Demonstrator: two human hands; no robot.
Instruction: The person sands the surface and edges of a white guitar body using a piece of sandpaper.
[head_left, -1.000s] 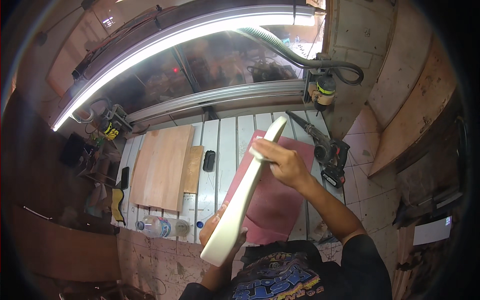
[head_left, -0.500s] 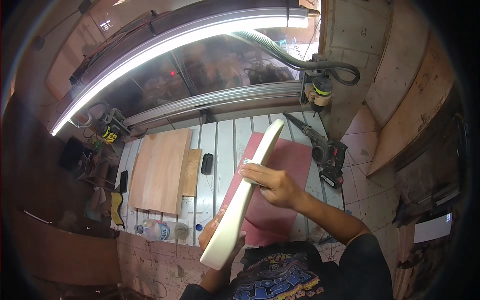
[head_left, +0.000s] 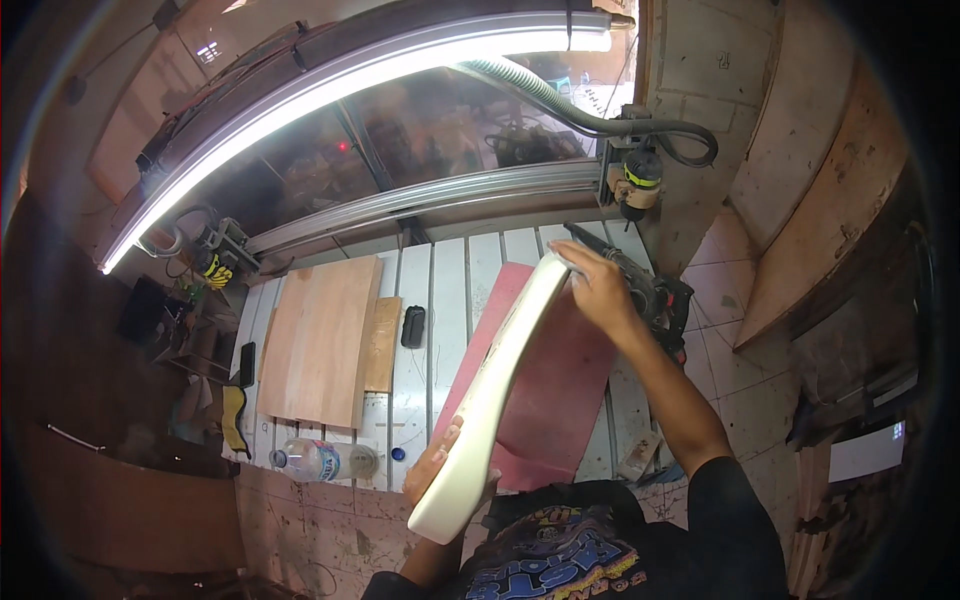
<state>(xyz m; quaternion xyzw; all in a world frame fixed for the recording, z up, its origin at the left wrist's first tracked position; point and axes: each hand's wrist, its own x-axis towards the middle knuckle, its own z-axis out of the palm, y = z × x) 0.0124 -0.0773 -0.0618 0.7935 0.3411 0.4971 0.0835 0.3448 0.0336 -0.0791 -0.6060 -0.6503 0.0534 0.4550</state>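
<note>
A long, cream-coloured slab point(head_left: 505, 400) with a smooth, curved edge is held up on its side, slanting from near my body to the far right. Near its lower end, my left hand point(head_left: 432, 466) is wrapped round it, fingers on the left face; the rest of the hand is partly hidden behind it. My right hand point(head_left: 598, 285) is at the slab's far end, fingers bent over the edge. Pressed under those fingers is a small pale sheet point(head_left: 573, 268), like folded sandpaper, mostly covered. Below the slab, a red cloth-like sheet point(head_left: 560, 400) covers part of the slatted table.
Left on the slatted table point(head_left: 450, 290) lie wooden boards point(head_left: 325, 340), a black case point(head_left: 412, 327), a plastic bottle point(head_left: 322, 460) and a blue cap point(head_left: 398, 454). A black cordless blower point(head_left: 672, 300) lies at right, partly behind my arm. A machine rail point(head_left: 430, 208) spans the back.
My right hand has slid from the slab's middle to its far end, carrying the small pale sheet along the edge. The slab has turned slightly; my left hand keeps its grip.
</note>
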